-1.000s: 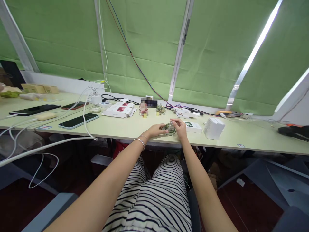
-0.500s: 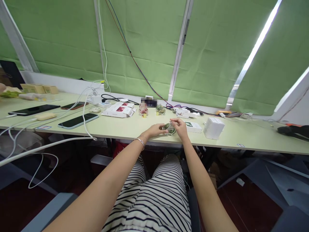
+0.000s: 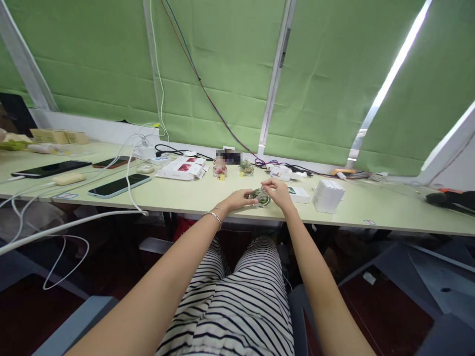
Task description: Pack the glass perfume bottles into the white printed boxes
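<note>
- In the head view, my only feed, I find the round clear container (image 3: 263, 198) with green contents near the front edge of the table (image 3: 185, 195), between the two hands.
- I see the left hand (image 3: 239, 199) curled round its left side, thumb across the near face: a firm hold.
- I have the right hand (image 3: 277, 192) at its upper edge, thumb and forefinger brought close together; whether they pinch a small part there or only touch it, I cannot tell.
- I judge the container light, stiff and smooth, perhaps glass or hard plastic, so slippery and easy to chip or crack if it drops.
- I would take hold low on the curved sides, with moderate, even pressure, and keep fingertip force at the top small.
- Just right of the right hand I see a flat white box (image 3: 299, 196) with a green picture, then a taller white box (image 3: 328, 197).
- Farther back I make out a pink-filled clear container (image 3: 218, 169) and a yellow-green one (image 3: 246, 169), each with a yellow piece in front, and an opened white carton (image 3: 172, 170).
</note>
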Motion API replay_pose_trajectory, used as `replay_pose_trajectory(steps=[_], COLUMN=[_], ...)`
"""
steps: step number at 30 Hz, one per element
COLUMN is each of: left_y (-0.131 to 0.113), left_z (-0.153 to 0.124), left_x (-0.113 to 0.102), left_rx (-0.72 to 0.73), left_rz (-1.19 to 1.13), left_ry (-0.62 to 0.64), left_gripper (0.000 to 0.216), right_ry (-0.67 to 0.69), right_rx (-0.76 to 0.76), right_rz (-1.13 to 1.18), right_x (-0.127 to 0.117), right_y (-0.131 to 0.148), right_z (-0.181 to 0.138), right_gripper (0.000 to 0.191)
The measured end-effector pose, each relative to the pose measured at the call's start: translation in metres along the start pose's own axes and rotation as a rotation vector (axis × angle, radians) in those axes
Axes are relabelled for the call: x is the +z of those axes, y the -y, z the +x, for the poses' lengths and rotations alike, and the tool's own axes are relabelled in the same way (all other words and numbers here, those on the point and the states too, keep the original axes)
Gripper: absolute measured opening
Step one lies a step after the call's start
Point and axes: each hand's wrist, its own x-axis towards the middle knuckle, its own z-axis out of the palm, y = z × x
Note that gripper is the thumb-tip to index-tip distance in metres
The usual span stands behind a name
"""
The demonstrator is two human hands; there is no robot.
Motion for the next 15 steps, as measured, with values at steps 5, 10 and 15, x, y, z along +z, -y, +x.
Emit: replay_pose_trajectory(steps=[5,10,15], left_y=[0.003,0.008,0.009], left_z=[0.002,0.004,0.005], left_x=[0.002,0.004,0.004], left_rx=[-0.014,-0.031,-0.037], left_rz=[-0.001,0.005,0.021], left_ry=[-0.010,-0.037,-0.046], left_gripper=[0.051,0.049,0.048], right_ry=[0.072,0.061,0.058], right_rx=[0.088,0.091,0.094], right_rz=[-0.007,-0.069,-0.187], right_x=[-0.006,-0.005,-0.002], right_y=[0.009,0.014,0.020], right_z=[0.005,0.006,0.009], right_gripper=[0.012,0.011,0.011])
